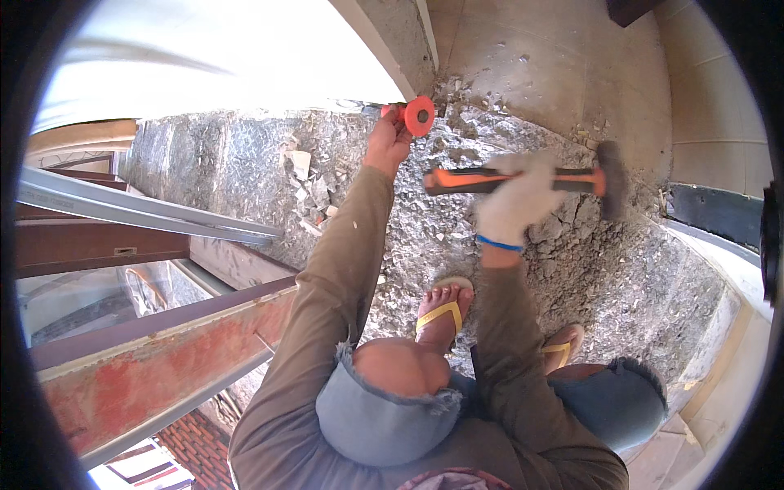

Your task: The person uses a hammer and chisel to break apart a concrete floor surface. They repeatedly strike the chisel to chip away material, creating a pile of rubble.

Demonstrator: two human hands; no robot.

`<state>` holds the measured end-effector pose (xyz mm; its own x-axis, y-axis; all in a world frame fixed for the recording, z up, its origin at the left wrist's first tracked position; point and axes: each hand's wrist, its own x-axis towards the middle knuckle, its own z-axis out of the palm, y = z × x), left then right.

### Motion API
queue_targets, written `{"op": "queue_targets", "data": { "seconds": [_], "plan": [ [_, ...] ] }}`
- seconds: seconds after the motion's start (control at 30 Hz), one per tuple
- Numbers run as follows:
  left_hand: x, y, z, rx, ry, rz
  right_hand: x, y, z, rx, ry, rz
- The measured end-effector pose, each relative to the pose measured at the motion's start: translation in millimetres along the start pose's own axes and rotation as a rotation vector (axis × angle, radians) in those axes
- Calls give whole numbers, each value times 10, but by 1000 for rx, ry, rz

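My bare left hand point(389, 139) grips a chisel point(420, 116) by its orange handle, just behind the round hand guard. The chisel's tip is hidden or lost in glare near the foot of a wall edge point(401, 46). In my gloved right hand point(517, 202) is a club hammer point(514, 181) with an orange and black handle. Its dark head point(611, 180) is blurred and points to the right, apart from the chisel. Beneath both hands lies broken, rough concrete point(441, 220) with loose crumbs.
Tile shards point(312, 190) lie left of my left arm. A tiled floor point(539, 55) borders the rubble at the top. Metal channels point(147, 205) and a red-brown steel beam point(171, 361) cross the left side. My sandalled foot point(444, 312) stands on the rubble.
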<state>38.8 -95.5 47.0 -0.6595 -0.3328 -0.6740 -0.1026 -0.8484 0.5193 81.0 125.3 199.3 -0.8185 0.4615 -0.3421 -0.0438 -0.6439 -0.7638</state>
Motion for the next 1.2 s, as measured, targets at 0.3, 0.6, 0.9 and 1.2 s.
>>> {"op": "queue_targets", "data": {
  "seconds": [0.3, 0.6, 0.9, 1.2],
  "plan": [
    [42, 7, -41, -4, 14, -4, -317, 333, -298, -588, -421, 515],
    [-3, 19, 3, -7, -20, 13, 318, -653, 112, 44, -92, -19],
    [70, -50, -37, 17, 28, 2, -209, 807, -531, -651, -570, 609],
    [-28, -37, -18, 43, 1, 37, 339, -661, -116, -371, -218, 109]
  ]
}}
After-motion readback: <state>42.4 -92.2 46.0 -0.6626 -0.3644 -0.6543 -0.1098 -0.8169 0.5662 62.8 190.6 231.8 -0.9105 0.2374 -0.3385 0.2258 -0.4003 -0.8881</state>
